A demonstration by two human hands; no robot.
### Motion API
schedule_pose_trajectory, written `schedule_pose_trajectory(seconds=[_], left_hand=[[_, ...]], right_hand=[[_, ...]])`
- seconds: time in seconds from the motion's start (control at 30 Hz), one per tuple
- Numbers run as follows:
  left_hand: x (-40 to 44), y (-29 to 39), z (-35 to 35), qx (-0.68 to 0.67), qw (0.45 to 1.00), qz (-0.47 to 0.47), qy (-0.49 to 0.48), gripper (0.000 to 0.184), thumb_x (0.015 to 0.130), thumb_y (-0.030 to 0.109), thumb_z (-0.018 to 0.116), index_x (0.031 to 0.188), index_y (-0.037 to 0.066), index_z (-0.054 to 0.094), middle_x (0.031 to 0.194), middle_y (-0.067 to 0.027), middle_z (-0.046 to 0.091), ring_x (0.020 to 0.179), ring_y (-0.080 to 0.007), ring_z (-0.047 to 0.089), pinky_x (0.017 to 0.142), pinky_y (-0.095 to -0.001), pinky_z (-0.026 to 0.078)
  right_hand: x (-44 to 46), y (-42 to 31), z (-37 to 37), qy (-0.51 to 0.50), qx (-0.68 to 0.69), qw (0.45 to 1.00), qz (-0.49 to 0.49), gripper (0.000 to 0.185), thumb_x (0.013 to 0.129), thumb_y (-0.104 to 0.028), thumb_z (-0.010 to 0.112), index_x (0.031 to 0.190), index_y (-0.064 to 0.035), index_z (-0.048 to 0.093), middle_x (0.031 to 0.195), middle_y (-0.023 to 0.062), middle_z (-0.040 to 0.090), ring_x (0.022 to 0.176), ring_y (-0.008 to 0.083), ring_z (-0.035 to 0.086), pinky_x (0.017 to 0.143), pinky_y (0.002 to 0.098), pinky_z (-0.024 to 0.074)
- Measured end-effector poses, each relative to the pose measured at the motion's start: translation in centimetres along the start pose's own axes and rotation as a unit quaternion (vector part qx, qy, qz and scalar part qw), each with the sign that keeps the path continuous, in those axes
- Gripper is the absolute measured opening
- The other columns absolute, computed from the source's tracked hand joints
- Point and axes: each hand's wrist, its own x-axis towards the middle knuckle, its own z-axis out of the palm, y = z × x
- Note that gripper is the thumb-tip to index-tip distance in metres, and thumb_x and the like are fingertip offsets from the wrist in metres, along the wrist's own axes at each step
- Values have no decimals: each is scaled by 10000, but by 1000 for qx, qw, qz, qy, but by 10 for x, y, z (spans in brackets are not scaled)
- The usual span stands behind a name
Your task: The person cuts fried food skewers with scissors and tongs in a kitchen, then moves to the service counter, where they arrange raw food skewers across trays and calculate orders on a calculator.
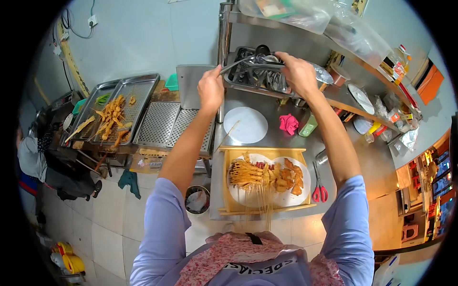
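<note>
My left hand [211,89] is closed around the end of a long metal utensil handle [234,65], which reaches over a metal tray [260,89] on the shelf. Kitchen utensils fill this tray, among them a black ladle [262,50]. At the tray's right side, my right hand [299,74] has its fingers curled by a dark handle; what they grip is partly hidden. Below, a wooden tray [229,202] holds white plates with several skewers [248,174] and browned fried pieces [289,177]. A white round sheet [245,125] lies on the steel counter behind it.
Red-handled scissors [320,190] lie right of the wooden tray, and a pink cloth [288,124] sits behind. Perforated trays [164,126] and a tray of fried skewers [112,117] stand left. A bin [197,199] is on the floor. A person [57,162] is at far left.
</note>
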Motion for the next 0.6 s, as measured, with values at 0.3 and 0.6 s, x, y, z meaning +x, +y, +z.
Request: schedule_pose_trajectory(seconds=[0.3,0.6], left_hand=[[-60,4,3,184,981,-33,-45,682,785,131,637,1386,78,320,1338,-242,389,1160,-356,456,943,-393,409],[-284,201,21,-566,543,-501,-367,218,901,253,564,1026,82,512,835,-52,582,780,-160,580,742,-354,475]], right_hand=[[-183,-16,-114,179,258,925,213,436,803,9,635,1222,-55,533,830,55,608,702,104,565,654,256,481],[-375,-105,-99,95,391,857,322,552,785,-65,685,1270,-15,426,1124,135,577,895,177,604,755,291,483]])
